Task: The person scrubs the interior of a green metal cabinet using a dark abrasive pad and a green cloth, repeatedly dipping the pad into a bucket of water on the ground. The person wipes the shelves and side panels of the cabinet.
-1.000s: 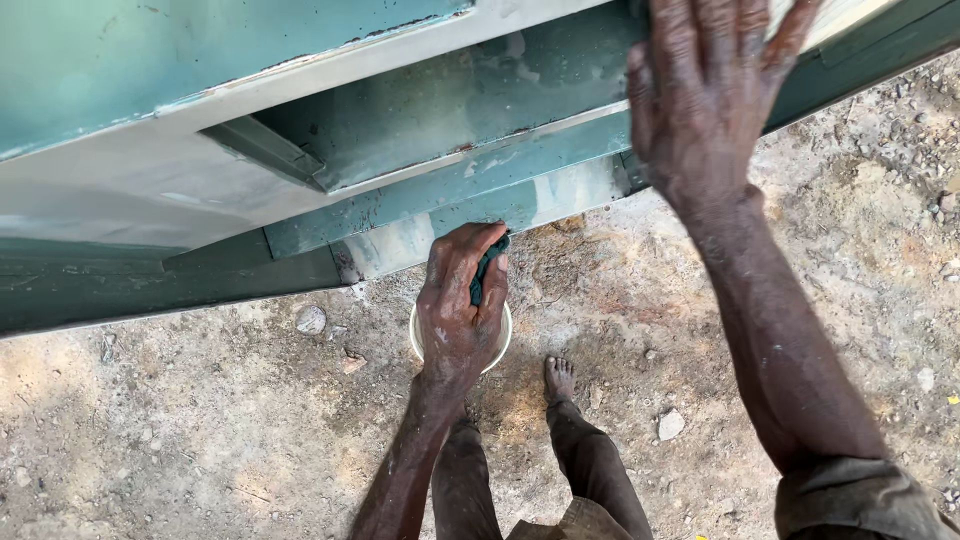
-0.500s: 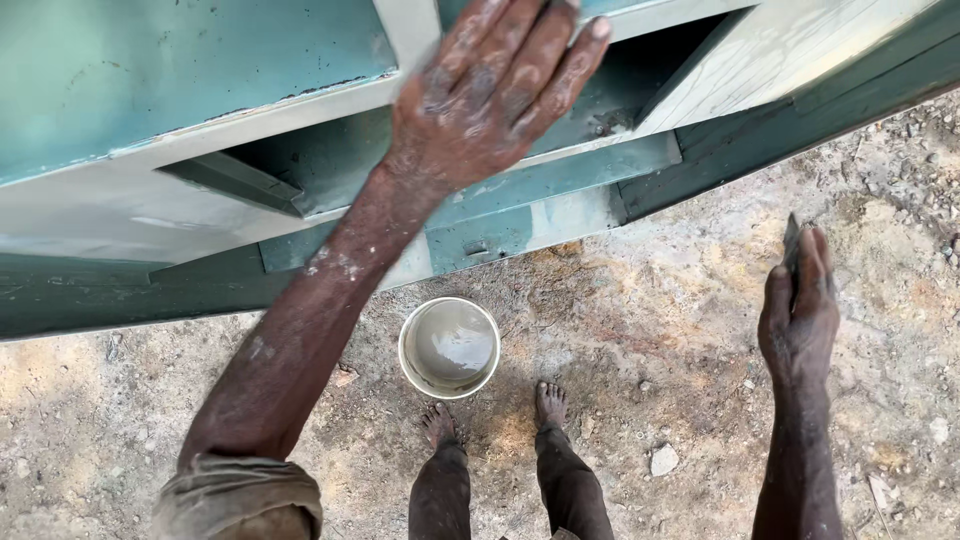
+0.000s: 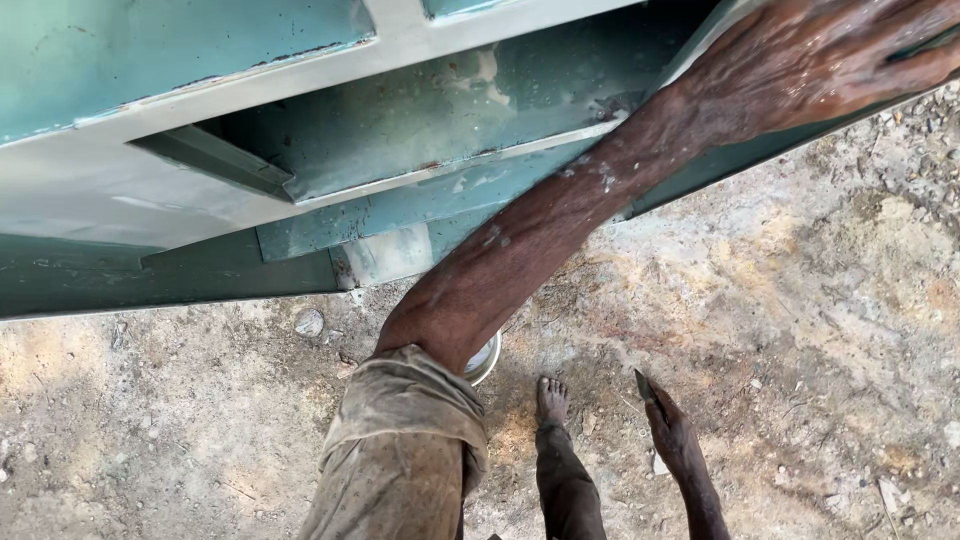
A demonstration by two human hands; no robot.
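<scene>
My left arm, in a rolled, dirty khaki sleeve (image 3: pixel 405 450), crosses the view from the bottom middle to the top right. My left hand (image 3: pixel 830 60) lies against the teal-painted metal structure (image 3: pixel 200 120), with its fingers running out of frame. My right hand (image 3: pixel 672 432) hangs low near the ground, just right of my bare foot (image 3: pixel 550 400), shut on a small dark tool whose tip (image 3: pixel 641 385) points up. A metal bowl (image 3: pixel 487 357) sits on the ground, mostly hidden behind my left forearm.
The metal structure has grey unpainted bars and recessed panels with patchy teal paint (image 3: pixel 450 110). Below it is rough sandy ground with pebbles and one larger stone (image 3: pixel 309 322). Gravel lies at the far right (image 3: pixel 920 150).
My left hand has slid along the structure from the top middle to the top right. The forearm now covers most of the bowl. My right hand has dropped lower, beside my foot.
</scene>
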